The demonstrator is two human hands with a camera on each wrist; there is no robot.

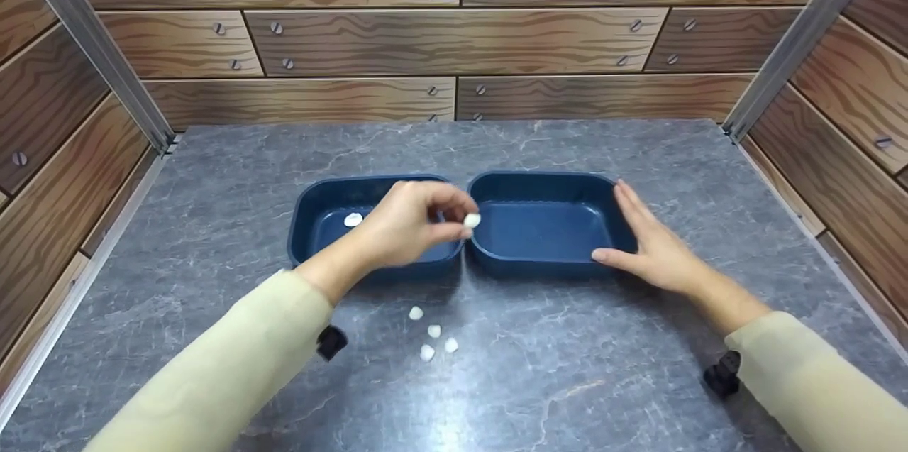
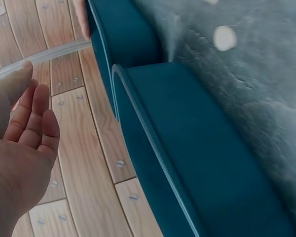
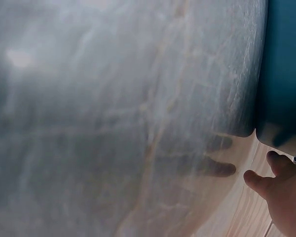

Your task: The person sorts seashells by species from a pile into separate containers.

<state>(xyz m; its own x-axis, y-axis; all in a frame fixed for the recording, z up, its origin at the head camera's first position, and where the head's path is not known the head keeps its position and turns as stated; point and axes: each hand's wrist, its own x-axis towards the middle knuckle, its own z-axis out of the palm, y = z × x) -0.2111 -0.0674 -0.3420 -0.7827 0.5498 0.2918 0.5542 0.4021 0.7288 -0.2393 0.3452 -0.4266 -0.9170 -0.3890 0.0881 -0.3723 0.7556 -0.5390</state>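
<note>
My left hand (image 1: pixel 408 221) pinches a small white pebble-like piece (image 1: pixel 472 220) between thumb and fingers. It hangs over the right end of the left blue container (image 1: pixel 425 271), close to where the two containers meet. Inside that container lies another white piece (image 1: pixel 353 220). Thumb and fingers spread, my right hand (image 1: pixel 656 250) rests against the right end of the right blue container (image 1: pixel 535 225), whose visible floor is bare. In the left wrist view the pinched piece is hidden behind the fingers of the left hand (image 2: pixel 32 143).
Several loose white pieces (image 1: pixel 434 331) lie on the grey marbled table (image 1: pixel 567 367) in front of the containers. Wood-patterned walls (image 1: pixel 454 40) with metal corner posts enclose the back and sides. Each wrist carries a small black device (image 1: pixel 331 343).
</note>
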